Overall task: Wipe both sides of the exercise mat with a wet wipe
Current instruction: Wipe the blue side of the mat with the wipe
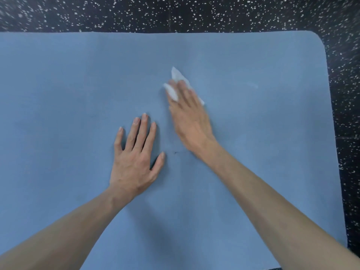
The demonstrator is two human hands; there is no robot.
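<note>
Right hand (188,117) presses wipe (176,79) flat-fingered (seemingly, blurred); left hand (134,154) splayed on mat (68,78).

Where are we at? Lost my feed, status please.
Left hand flat on mat. Right hand fingers pressing wet wipe to mat. Nothing in the way.

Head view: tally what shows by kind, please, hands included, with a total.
Exercise mat, blue, lying flat: 1
Wet wipe, white, under the right hand's fingers: 1
Hands: 2, the left hand flat on the mat, the right hand pressing the wipe
Floor, black with white speckles: 1
Total: 5
</note>
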